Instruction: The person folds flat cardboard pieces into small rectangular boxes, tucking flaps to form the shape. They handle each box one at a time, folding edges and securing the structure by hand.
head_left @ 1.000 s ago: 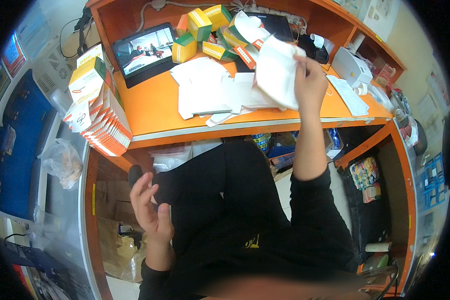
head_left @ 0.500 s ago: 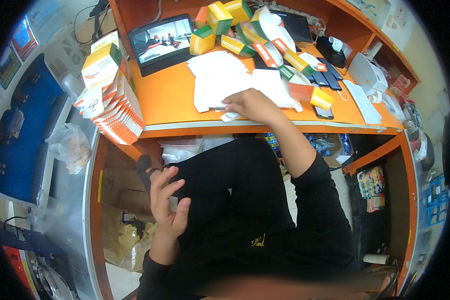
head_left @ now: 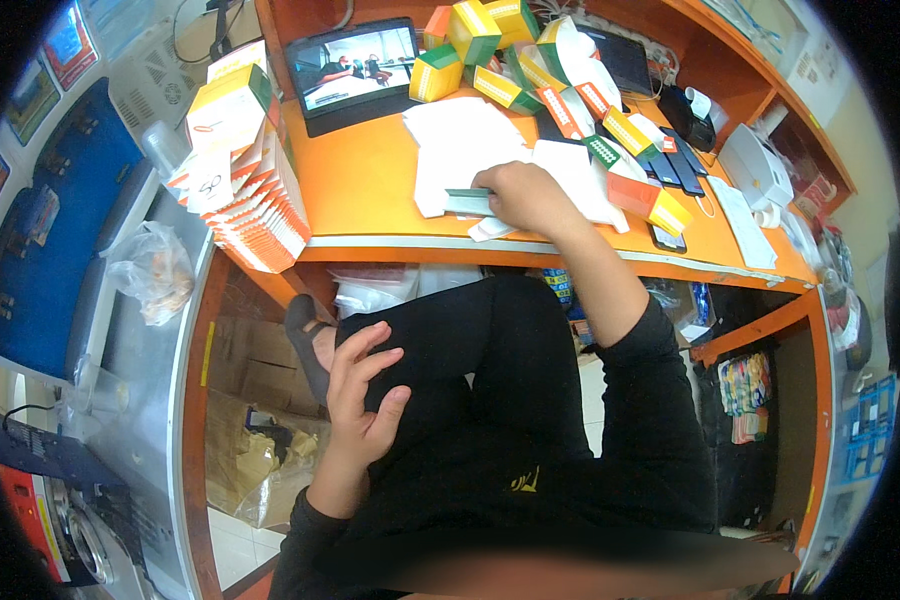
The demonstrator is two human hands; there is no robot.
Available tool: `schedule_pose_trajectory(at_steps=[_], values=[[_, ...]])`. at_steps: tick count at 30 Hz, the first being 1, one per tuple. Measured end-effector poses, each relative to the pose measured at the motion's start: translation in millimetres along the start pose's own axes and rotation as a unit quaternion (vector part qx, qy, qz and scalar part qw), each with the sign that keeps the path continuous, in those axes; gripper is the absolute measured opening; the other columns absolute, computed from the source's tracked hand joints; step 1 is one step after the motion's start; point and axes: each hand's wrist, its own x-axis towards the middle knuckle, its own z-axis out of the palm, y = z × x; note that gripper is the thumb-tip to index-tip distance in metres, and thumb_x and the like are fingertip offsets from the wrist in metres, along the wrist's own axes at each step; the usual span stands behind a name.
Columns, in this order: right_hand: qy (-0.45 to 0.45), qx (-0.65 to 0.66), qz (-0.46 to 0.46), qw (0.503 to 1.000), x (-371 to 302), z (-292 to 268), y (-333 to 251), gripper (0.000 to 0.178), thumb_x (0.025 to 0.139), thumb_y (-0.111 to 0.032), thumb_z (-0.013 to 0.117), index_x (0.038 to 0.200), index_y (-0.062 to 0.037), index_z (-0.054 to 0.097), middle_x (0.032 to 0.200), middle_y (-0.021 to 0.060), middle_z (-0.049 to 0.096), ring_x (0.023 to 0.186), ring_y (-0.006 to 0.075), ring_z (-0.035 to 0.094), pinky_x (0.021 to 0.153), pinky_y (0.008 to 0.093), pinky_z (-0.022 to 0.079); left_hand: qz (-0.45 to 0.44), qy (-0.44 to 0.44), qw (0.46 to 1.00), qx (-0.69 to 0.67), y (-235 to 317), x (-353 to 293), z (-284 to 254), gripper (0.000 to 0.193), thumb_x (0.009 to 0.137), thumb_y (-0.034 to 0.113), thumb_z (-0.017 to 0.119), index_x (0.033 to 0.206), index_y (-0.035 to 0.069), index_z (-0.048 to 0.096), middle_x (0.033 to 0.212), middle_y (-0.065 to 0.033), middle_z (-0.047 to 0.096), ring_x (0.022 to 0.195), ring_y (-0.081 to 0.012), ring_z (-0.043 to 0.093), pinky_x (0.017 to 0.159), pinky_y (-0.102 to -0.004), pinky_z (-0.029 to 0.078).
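Note:
My right hand (head_left: 528, 197) is over the white sheets (head_left: 460, 135) on the orange desk. Its fingers are closed on one end of a flat grey-green strip (head_left: 465, 202), whose exact kind I cannot make out. Just below that hand, a small white piece (head_left: 491, 230) lies by the desk's front edge. My left hand (head_left: 362, 400) hangs above my dark-clad thigh with its fingers apart and nothing in it.
A tall stack of folded orange-and-white cartons (head_left: 255, 215) stands at the desk's left end. Behind the sheets are a tablet (head_left: 360, 78) and a heap of yellow, green and orange boxes (head_left: 470, 35). Phones (head_left: 675, 165) and a white printer (head_left: 755, 165) lie to the right.
The grey-green strip now shows plainly at my right fingertips; before, only a thin dark edge was visible there. My left hand stays open. The whole view has shifted slightly.

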Motion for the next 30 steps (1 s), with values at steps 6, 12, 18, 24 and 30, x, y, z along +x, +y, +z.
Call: schedule_pose_trajectory(at_steps=[6,12,18,24,30], values=[[0.177,-0.047,-0.013,0.983,-17,20,-16,0.015,0.080,-0.009,0.062,0.095,-0.0095,0.059,0.092,0.0079,0.061,0.088,0.0281,0.063,0.074,0.0428,0.050,-0.006,0.017,1.000,0.001,2,-2,-4,0.030,0.087,0.013,0.068,0.113,-0.001,0.062,0.132,-0.0219,0.053,0.119,-0.0342,0.056,0.102,-0.0433,0.044],[0.403,-0.091,-0.074,0.908,-13,4,-10,0.016,0.079,-0.008,0.062,0.095,-0.0103,0.061,0.090,0.0040,0.063,0.081,0.0244,0.063,0.069,0.0410,0.048,0.000,-0.012,1.000,0.027,4,-1,0,0.028,0.085,0.008,0.067,0.112,-0.001,0.062,0.130,-0.0226,0.054,0.118,-0.0340,0.057,0.102,-0.0424,0.044],[0.340,0.159,-0.191,0.907,-59,-12,-74,0.040,0.080,0.010,0.057,0.116,-0.0064,0.064,0.112,0.0138,0.069,0.100,0.0282,0.069,0.085,0.0370,0.056,-0.065,0.061,0.994,-0.062,-6,-4,18,0.079,0.088,0.016,0.069,0.148,-0.006,0.024,0.148,-0.0247,0.036,0.133,-0.0356,0.045,0.110,-0.0428,0.035],[0.037,0.466,-0.293,0.834,-110,4,-148,0.047,0.085,0.001,0.057,0.131,-0.0036,0.056,0.125,0.0173,0.063,0.107,0.0301,0.066,0.091,0.0357,0.053,-0.004,0.004,0.999,-0.044,-11,-17,7,0.080,0.094,0.023,0.062,0.150,-0.007,0.013,0.148,-0.0238,0.035,0.134,-0.0341,0.042,0.110,-0.0431,0.034],[0.107,0.507,-0.177,0.837,-122,5,-170,0.064,0.081,-0.032,0.078,0.123,-0.0027,0.041,0.108,0.0173,0.060,0.101,0.0287,0.066,0.083,0.0370,0.054,0.089,-0.016,0.985,0.149,4,-7,7,0.069,0.082,0.001,0.065,0.145,-0.006,0.035,0.141,-0.0319,0.044,0.127,-0.0443,0.051,0.103,-0.0458,0.044]])
